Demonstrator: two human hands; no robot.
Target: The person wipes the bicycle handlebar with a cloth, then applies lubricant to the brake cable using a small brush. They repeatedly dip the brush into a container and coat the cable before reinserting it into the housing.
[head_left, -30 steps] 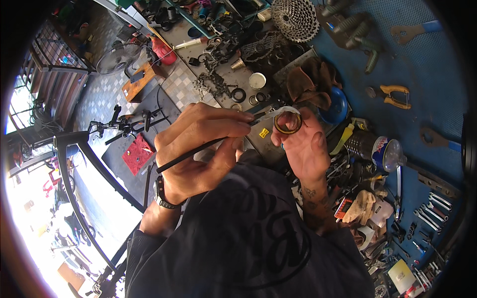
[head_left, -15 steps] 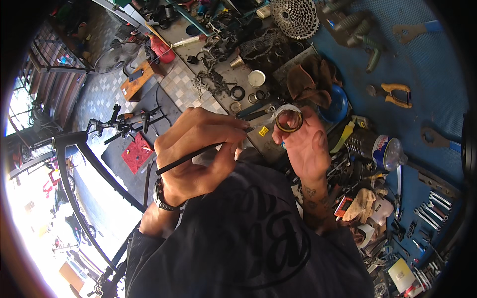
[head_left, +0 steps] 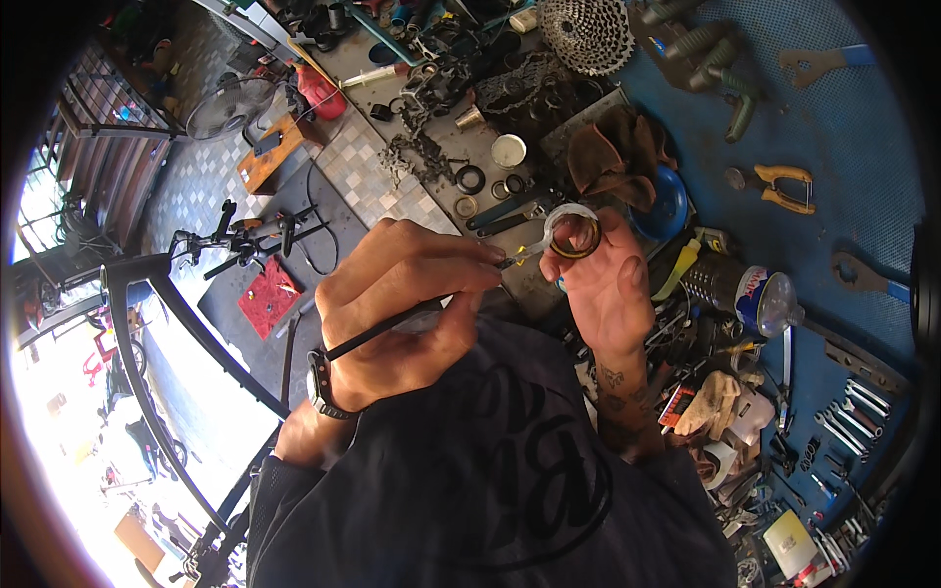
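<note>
My left hand is closed in a pen-like grip on a slim black-handled tool. The tool's pale, thin tip reaches the edge of a metal ring, though the exact kind of tip is too small to tell. That ring has a golden inner edge and a whitish coating on its outer side. My right hand pinches it upright between thumb and fingers, palm turned up. Beyond the ring, a dark-handled tool lies on the grimy metal tray.
Ahead lie a white round cap, a black ring, a bicycle cassette and a brown glove near a blue bowl. Rightward are yellow-handled pliers, a plastic bottle and several wrenches. A bicycle frame stands left.
My left hand has moved slightly right, bringing the tool's tip up to the ring. The right hand still holds the ring in nearly the same spot.
</note>
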